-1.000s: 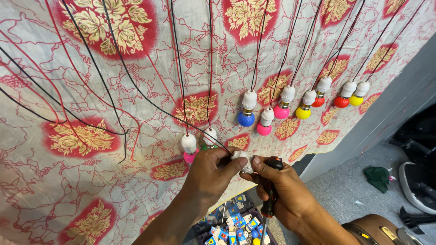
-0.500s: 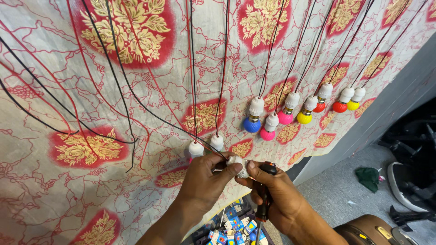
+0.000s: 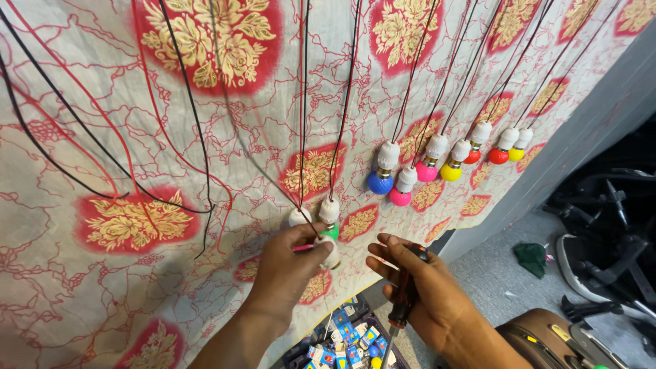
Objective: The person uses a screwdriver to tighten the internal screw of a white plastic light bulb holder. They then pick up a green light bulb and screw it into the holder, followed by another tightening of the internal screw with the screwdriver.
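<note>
My left hand (image 3: 290, 263) is pinched on a white lamp holder (image 3: 331, 253) at the end of a hanging wire, while my right hand (image 3: 427, 294), just at its three o'clock, is wrapped around a dark-handled screwdriver (image 3: 403, 301) pointing down toward six. The holder sits near the middle of my view against the red-and-gold patterned cloth (image 3: 137, 137). At its twelve, a green bulb (image 3: 331, 231) dangles; toward two o'clock I see blue (image 3: 380, 182), pink (image 3: 400, 197) and yellow (image 3: 450, 171) bulbs. A box of small cartons (image 3: 342, 338) lies at six.
</note>
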